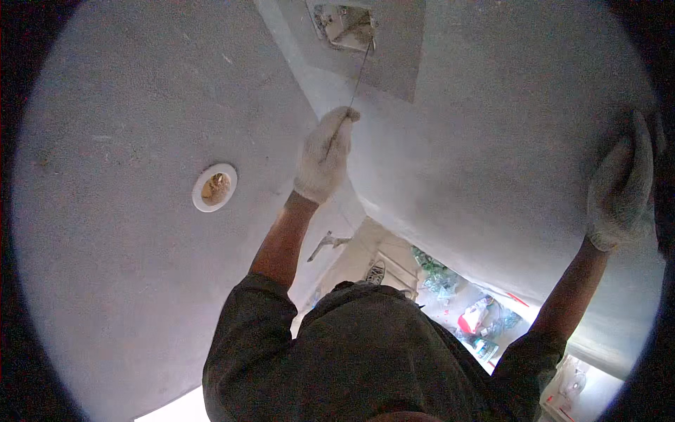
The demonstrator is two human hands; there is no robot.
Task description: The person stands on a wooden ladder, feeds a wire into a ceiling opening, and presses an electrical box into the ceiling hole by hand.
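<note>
My left hand [325, 151], in a white knit glove, pinches a thin wire [361, 70] that runs up to a square recessed box [344, 24] in the grey plastered surface. My right hand [620, 179], gloved the same way, rests against the plaster [492, 126] at the far right, fingers stretched out along it. Left of my left arm, a round white ring [225, 200] frames an opening with a rough tan inside.
A metal bracket [323, 246] sticks out below my left hand. Far below, my sneaker [375, 273] stands on a pale surface, beside green plants [430, 264] and a red-and-white bag [475, 315] among scattered items seen past the edge.
</note>
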